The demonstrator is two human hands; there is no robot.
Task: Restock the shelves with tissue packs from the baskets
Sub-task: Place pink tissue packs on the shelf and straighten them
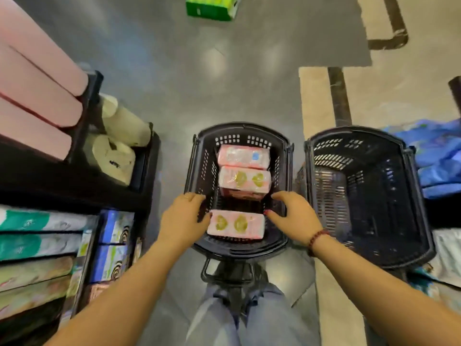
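Observation:
A black basket [199,156] stands on the floor in front of me and holds three pink tissue packs. The nearest pack [236,224] lies at the basket's near end. Two more pink packs [244,180] [243,157] lie behind it. My left hand [183,216] is at the nearest pack's left end, thumb touching it and fingers spread over the basket's rim. At the right end is my right hand [295,213], its thumb tip against the pack and its fingers reaching over the gap behind. Neither hand wraps around the pack.
An empty black basket [369,196] stands to the right, with blue packaged goods [439,156] beyond it. Shelves [139,186] on the left hold pink packs, paper rolls [117,153] and boxed tissues [112,245]. A green box [212,7] lies far ahead on the floor.

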